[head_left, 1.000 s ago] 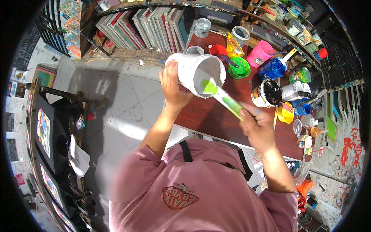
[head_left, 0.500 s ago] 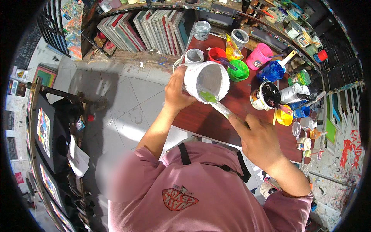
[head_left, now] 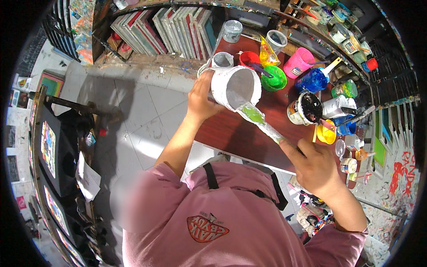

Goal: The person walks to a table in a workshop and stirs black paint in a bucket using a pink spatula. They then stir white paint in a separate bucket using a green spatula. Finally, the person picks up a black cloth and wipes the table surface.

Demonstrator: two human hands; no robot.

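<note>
My left hand (head_left: 201,97) grips a white paint bucket (head_left: 218,89) by its outer side and holds it tilted above the table, with its mouth turned toward the right. Its inner wall is smeared with greyish-white paint. A paint spatula (head_left: 267,129) with a green, white-smeared blade is in my right hand (head_left: 316,167), whose fingers are closed round the handle end. The blade's tip lies at the bucket's lower rim, while most of the blade is outside it.
On the reddish-brown table (head_left: 218,133) stand a green tub (head_left: 274,80), a pink tub (head_left: 298,64), a blue paint pot (head_left: 311,82), a bucket of black paint (head_left: 307,109) and a yellow tub (head_left: 326,133). Framed screens (head_left: 184,33) lean at the back. A rack with printed shirts (head_left: 49,151) is at left.
My right hand has moved right and down, drawing the spatula's blade mostly out of the bucket. My left hand and the bucket have shifted slightly up and left.
</note>
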